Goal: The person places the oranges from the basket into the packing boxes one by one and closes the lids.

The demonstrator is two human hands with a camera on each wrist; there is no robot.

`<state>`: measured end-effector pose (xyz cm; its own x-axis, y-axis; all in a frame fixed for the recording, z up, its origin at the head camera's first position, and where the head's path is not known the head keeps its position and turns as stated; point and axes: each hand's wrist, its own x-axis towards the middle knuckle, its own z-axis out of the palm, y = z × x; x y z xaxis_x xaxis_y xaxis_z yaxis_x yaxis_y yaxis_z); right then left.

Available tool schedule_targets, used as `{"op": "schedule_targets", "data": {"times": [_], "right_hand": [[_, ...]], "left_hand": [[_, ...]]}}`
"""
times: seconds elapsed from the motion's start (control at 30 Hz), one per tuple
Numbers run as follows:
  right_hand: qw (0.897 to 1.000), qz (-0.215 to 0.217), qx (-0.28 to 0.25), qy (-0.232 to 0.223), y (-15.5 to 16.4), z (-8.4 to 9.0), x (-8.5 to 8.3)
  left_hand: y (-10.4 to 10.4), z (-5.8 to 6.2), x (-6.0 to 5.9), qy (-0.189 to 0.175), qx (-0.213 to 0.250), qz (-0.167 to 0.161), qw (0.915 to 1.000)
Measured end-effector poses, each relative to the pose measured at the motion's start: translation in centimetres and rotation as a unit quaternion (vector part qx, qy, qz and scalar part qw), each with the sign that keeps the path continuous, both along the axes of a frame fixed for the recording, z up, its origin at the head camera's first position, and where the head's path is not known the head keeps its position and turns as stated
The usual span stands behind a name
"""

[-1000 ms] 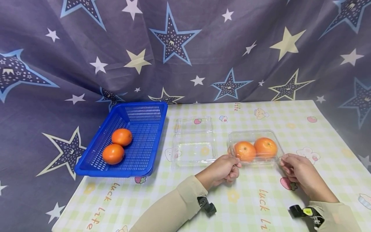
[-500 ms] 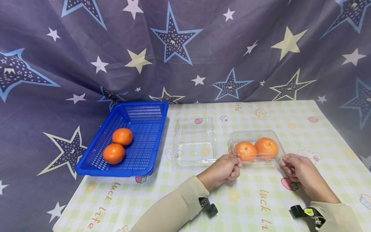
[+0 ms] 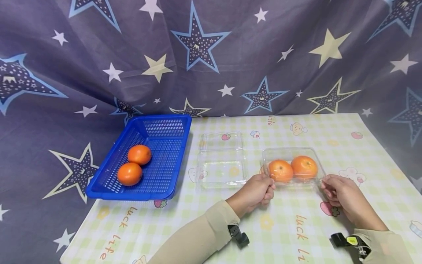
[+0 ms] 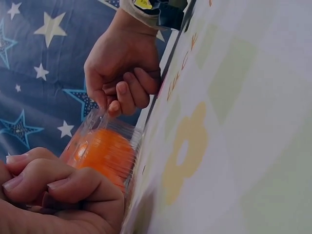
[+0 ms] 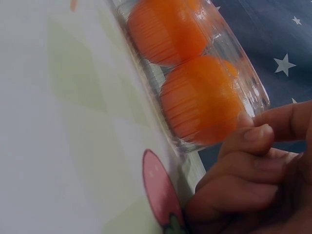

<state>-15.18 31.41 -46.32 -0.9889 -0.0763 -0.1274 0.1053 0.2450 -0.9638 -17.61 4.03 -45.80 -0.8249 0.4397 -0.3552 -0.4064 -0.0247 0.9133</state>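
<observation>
A clear plastic clamshell box [image 3: 288,151] with its lid over two oranges [image 3: 281,171] sits on the right part of the table in the head view. My left hand [image 3: 255,192] pinches its near left corner, fingers curled. At the near right corner, my right hand [image 3: 339,192] pinches the rim between thumb and index finger. The right wrist view shows that pinch up close, beside an orange [image 5: 202,100] behind the ribbed plastic wall. In the left wrist view, my left hand [image 4: 63,195] is in the foreground, with the right hand [image 4: 124,73] across the box.
A second clear clamshell box [image 3: 221,172] lies unfolded to the left, with nothing in it. Further left, a blue perforated basket [image 3: 179,161] holds two more oranges [image 3: 129,174]. A starred curtain [image 3: 230,58] hangs behind the checked tablecloth [image 3: 230,234].
</observation>
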Motion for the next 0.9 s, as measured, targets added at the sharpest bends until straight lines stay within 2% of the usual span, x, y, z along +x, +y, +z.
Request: {"op": "schedule_targets", "data": {"times": [0.33,0.53,0.7,0.9], "right_hand": [[1.000,-0.009,0.019,0.002,0.2,0.1,-0.1],[1.000,-0.023,-0.017,-0.007,0.9,0.0,-0.2],[0.998,-0.033,-0.047,-0.019,1.6,0.0,-0.3],[0.998,-0.049,-0.031,-0.022,2.2,0.2,-0.3]], "left_hand": [[0.2,-0.1,0.0,0.002,0.004,0.002,1.0000],[0.3,0.1,0.0,0.001,0.001,-0.015,0.9999],[0.1,0.2,-0.1,0.015,0.011,-0.023,0.9996],[-0.2,0.7,0.2,0.028,0.000,-0.024,0.9993]]}}
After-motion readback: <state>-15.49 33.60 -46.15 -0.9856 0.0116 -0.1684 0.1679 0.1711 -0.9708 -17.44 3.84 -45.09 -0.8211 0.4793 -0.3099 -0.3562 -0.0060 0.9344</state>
